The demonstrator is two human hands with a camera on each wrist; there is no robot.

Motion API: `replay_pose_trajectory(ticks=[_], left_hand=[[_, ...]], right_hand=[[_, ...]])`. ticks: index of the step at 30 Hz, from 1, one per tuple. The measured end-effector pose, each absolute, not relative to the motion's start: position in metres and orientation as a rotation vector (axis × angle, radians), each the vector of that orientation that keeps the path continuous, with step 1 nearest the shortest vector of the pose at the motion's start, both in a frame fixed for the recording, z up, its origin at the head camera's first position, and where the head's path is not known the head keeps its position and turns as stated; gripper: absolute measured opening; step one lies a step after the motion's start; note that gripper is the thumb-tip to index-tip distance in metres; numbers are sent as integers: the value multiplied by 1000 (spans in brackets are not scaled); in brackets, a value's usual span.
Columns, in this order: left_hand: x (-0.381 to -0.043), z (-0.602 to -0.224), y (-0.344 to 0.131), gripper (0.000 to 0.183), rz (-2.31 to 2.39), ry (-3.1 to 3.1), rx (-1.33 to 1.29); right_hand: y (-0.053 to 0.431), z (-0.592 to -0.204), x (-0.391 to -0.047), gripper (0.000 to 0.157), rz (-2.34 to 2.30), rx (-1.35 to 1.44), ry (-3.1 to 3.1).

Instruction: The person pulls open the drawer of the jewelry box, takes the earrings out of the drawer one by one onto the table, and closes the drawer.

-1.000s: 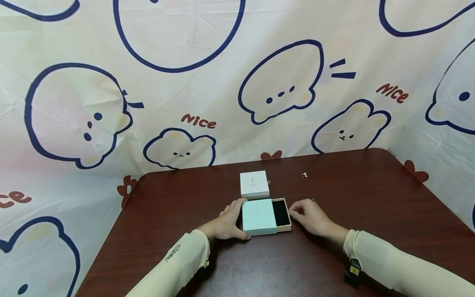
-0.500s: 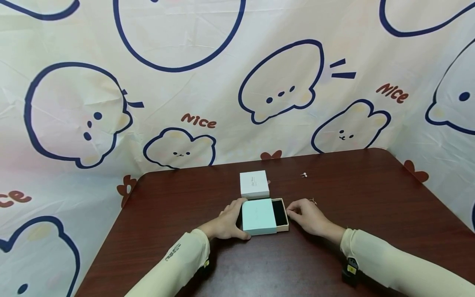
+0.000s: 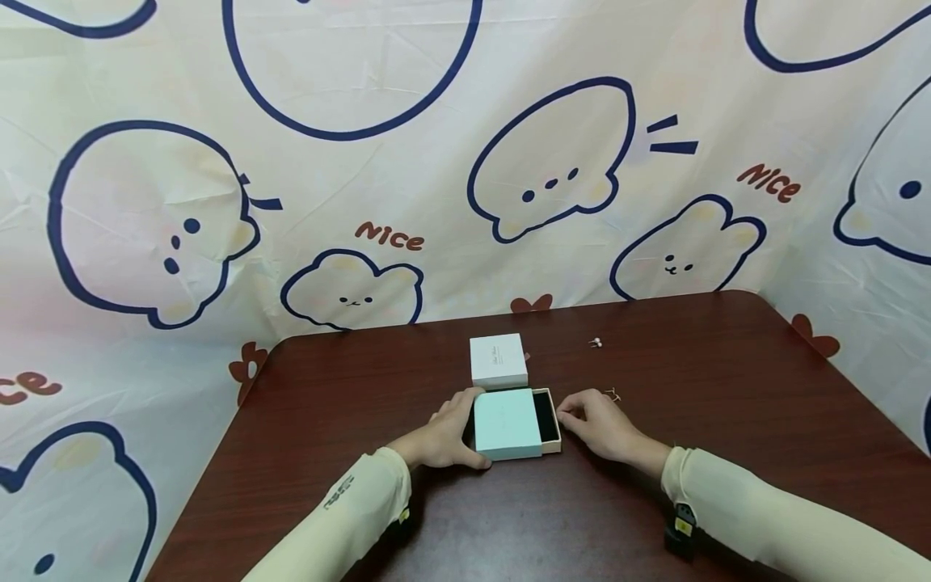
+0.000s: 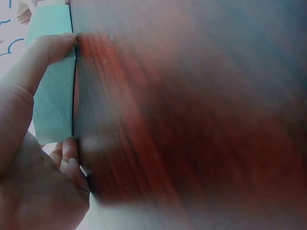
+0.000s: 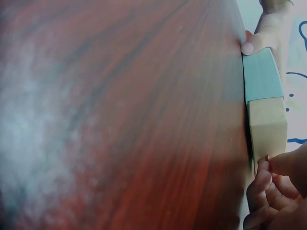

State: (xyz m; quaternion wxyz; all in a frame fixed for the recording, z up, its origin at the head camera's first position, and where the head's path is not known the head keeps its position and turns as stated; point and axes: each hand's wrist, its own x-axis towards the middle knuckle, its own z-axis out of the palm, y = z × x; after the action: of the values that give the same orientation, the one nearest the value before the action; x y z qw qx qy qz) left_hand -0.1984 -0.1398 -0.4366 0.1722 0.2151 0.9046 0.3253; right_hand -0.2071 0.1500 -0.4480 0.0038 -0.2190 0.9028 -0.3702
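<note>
A light-blue drawer box [image 3: 507,423] lies on the table, its cream inner drawer [image 3: 550,446] partly out to the right with a black lining showing. My left hand [image 3: 449,432] grips the blue sleeve from the left, the thumb along its near side [image 4: 53,100] and the other fingers at its far side. At the drawer's right end, my right hand [image 3: 600,422] has thumb and index finger pinched together. In the right wrist view they hold a small brownish pull tab [image 5: 267,156] against the drawer's end face [image 5: 269,136].
Just behind the blue box stands a white box [image 3: 499,360] with small print on its lid. Tiny white stud-like pieces [image 3: 596,343] lie farther back on the right. A small gold-coloured piece [image 3: 612,394] is behind my right hand. The dark wooden table [image 3: 349,380] meets a printed cloth backdrop.
My right hand has moved left, and the drawer has slid a little deeper into the blue sleeve. The gold-coloured piece shows more fully. My left hand has stayed in place.
</note>
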Motion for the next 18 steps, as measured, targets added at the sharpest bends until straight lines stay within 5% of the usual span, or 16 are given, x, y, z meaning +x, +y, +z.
replay_pose_trajectory(ticks=[18], left_hand=[[-198,-437,-139,108,928,2584,618]], right_hand=[[145,-450,-207,14,-1204,-689,2786]])
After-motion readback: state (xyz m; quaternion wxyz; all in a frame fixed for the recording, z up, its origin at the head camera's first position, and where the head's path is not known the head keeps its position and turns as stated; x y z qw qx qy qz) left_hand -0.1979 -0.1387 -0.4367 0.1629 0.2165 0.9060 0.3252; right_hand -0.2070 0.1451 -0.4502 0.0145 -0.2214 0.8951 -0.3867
